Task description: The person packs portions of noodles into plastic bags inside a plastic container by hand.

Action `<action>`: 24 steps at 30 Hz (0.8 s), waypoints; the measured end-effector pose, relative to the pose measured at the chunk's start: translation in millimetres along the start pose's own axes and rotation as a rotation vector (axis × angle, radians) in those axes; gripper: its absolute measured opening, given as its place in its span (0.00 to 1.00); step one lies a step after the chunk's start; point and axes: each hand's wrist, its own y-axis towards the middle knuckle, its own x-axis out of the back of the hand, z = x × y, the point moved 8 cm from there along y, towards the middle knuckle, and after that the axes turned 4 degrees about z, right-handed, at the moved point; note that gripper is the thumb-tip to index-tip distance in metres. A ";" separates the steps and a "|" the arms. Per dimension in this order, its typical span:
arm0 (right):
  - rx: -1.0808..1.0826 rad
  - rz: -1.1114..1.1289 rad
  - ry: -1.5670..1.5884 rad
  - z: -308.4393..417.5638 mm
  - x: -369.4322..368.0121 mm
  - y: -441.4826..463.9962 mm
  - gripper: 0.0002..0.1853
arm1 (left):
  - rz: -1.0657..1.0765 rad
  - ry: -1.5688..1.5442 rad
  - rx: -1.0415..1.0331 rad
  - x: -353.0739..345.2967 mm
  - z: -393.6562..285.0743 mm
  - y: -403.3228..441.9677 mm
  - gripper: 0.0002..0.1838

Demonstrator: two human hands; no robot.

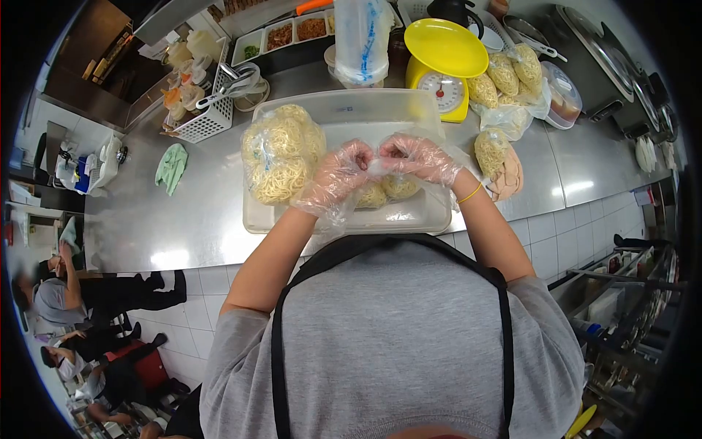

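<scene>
Head view, upper centre: left hand (338,175) and right hand (420,159) both pinch clear plastic (377,168) just above bagged noodles (400,188) in tray (420,222); slick gloves (333,192) could slip, spilling strands; loose glove film could snag in the pinch.

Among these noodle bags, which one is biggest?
The bulky bag at the left end of the tray, beside the left hand; the other noodle bags are clearly smaller.

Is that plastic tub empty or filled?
Partly filled: the tub holds a large bag of noodles at its left end, and more noodles show below the left hand and right hand.
</scene>
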 end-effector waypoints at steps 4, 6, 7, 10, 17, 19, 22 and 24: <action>0.080 0.020 -0.145 6.0 -2.2 -0.5 0.13 | 0.022 -0.094 0.058 0.2 -6.1 -1.0 0.13; 0.094 0.002 -0.125 0.8 -2.3 0.2 0.14 | 0.048 -0.249 0.118 -1.9 -7.7 -1.6 0.13; 0.108 -0.016 -0.103 -0.5 -1.7 0.2 0.16 | 0.065 -0.146 0.176 -2.0 -13.7 -2.3 0.13; 0.091 -0.037 -0.068 -1.9 0.5 -1.3 0.15 | 0.070 -0.094 0.229 0.9 -11.5 -5.2 0.16; 0.100 -0.042 -0.030 -5.5 -1.1 0.9 0.14 | 0.074 -0.182 0.221 -3.4 -5.6 -3.7 0.18; 0.108 -0.023 -0.106 -5.0 -1.5 0.9 0.14 | 0.068 -0.149 0.198 -6.3 -3.3 -3.1 0.16; 0.132 -0.006 -0.133 -3.8 -2.4 -0.4 0.13 | 0.087 -0.055 0.139 -6.4 2.2 -1.7 0.14; 0.108 0.019 0.047 -6.0 -3.4 0.5 0.12 | 0.109 0.006 0.098 -8.0 2.1 -2.0 0.14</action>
